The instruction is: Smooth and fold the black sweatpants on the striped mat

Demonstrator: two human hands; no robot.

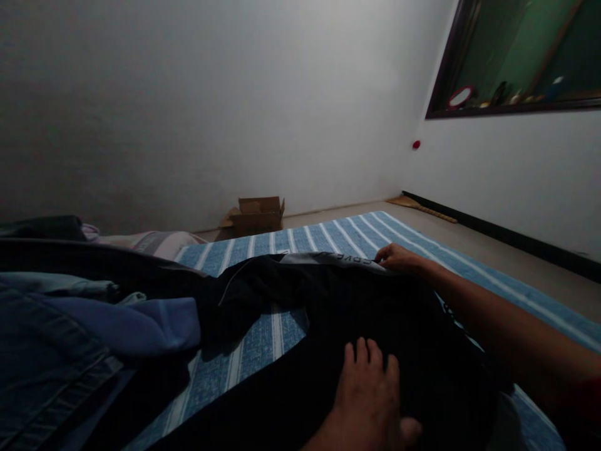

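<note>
A black garment (338, 313) with a grey lettered waistband (328, 259) lies spread on a blue and white striped sheet (263, 338). My left hand (370, 394) rests flat on the black cloth near me, fingers stretched out. My right hand (397, 257) reaches to the far end and pinches the edge of the waistband, fingers closed on it.
A heap of clothes lies at the left: blue denim (42, 357), a violet piece (131, 326), dark fabric (70, 257). An open cardboard box (257, 215) stands on the floor by the far wall. A dark-framed window (516, 56) is at the upper right.
</note>
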